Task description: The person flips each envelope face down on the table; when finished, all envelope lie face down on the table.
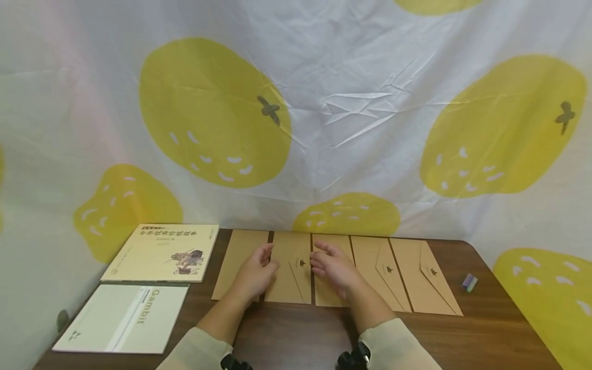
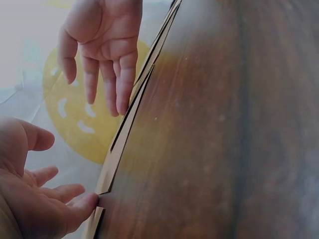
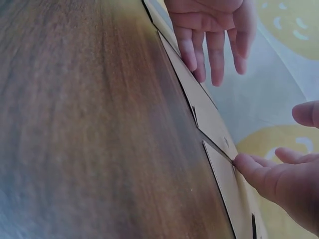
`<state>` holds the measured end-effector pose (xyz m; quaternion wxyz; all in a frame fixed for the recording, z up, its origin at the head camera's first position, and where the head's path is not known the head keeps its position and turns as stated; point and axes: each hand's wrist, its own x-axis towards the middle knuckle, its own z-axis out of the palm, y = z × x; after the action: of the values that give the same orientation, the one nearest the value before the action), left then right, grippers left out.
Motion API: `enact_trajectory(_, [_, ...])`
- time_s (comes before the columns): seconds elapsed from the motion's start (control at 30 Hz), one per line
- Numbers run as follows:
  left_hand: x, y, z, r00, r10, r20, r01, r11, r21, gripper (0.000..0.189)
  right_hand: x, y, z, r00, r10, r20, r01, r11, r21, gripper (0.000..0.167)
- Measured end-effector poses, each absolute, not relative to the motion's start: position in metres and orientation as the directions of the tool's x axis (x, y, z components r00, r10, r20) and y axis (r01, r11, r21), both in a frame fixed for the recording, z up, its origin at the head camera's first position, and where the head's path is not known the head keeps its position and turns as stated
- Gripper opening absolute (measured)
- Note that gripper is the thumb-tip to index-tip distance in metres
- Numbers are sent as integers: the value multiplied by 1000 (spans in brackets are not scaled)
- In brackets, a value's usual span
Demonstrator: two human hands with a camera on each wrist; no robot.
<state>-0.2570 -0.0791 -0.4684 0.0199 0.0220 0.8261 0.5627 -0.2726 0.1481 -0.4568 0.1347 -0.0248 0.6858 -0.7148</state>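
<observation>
Your left hand [image 1: 256, 272] and right hand [image 1: 337, 267] are both relaxed and empty, poised over the row of five brown envelopes [image 1: 285, 257] laid flat on the table [image 1: 296, 334]. If you mean to even up that row, nudge each envelope gently by its edges and keep the dark gaps matched. The head view takes in the whole row and the two books [image 1: 152, 252] at left; the wrist views reveal your palms, though fingertip contact is hard to judge.
</observation>
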Motion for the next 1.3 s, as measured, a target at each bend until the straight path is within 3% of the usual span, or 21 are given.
enact_trajectory(0.33, [-256,-81,-471,-994,111,9,48,351,935,60,-274,148,-461,-959,-233,-162,181,-62,-982,60])
enact_trajectory(0.87, [-255,-79,-470,-992,122,-10,32,337,941,60,-279,158,-463,-960,-221,-170,221,-234,-947,62])
enact_trajectory(1.3, [-252,-71,-468,-981,193,-21,35,286,958,58,-274,151,-456,-932,-352,-89,135,-111,-985,68])
